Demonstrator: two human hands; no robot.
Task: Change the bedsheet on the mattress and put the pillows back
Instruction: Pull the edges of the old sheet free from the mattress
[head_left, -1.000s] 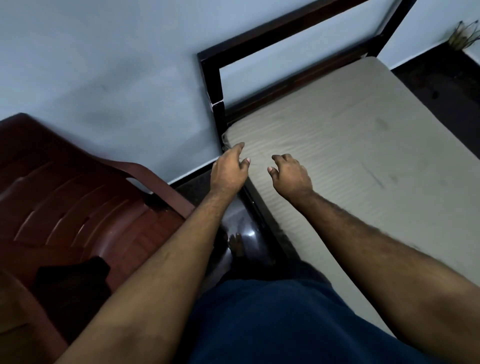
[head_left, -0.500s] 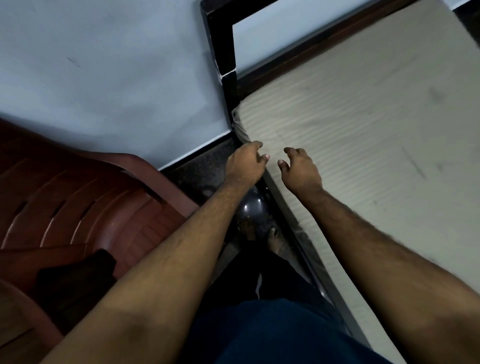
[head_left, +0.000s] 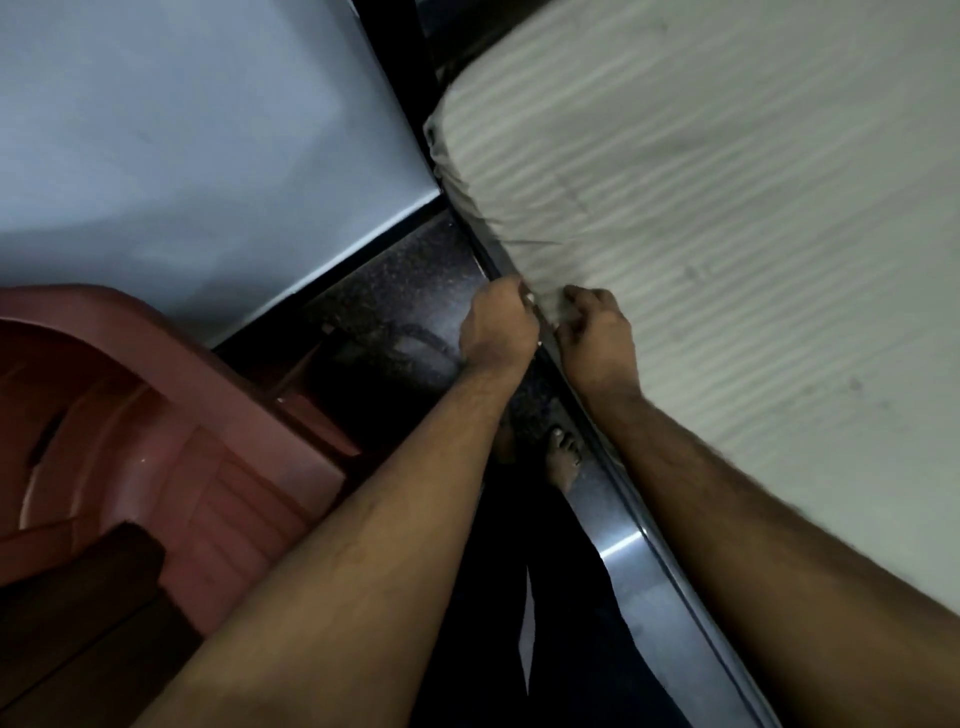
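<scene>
A pale beige striped bedsheet (head_left: 701, 208) covers the mattress, filling the right and upper part of the view. My left hand (head_left: 496, 330) and my right hand (head_left: 597, 330) sit side by side at the mattress's near side edge, not far from its corner. Both have their fingers curled and pinch the sheet's edge, which is bunched and pulled into folds between them. No pillows are visible.
The dark bed frame rail (head_left: 649, 561) runs below the mattress edge, and a dark post (head_left: 395, 67) stands at the corner against the pale wall (head_left: 182, 130). A reddish-brown plastic chair (head_left: 156, 441) stands at left with dark cloth (head_left: 78, 587) on its seat. My bare feet (head_left: 563, 460) stand on dark floor.
Both hands dropped from hovering open over the mattress corner to its side edge and took hold of the sheet. The view tilted further down and closer.
</scene>
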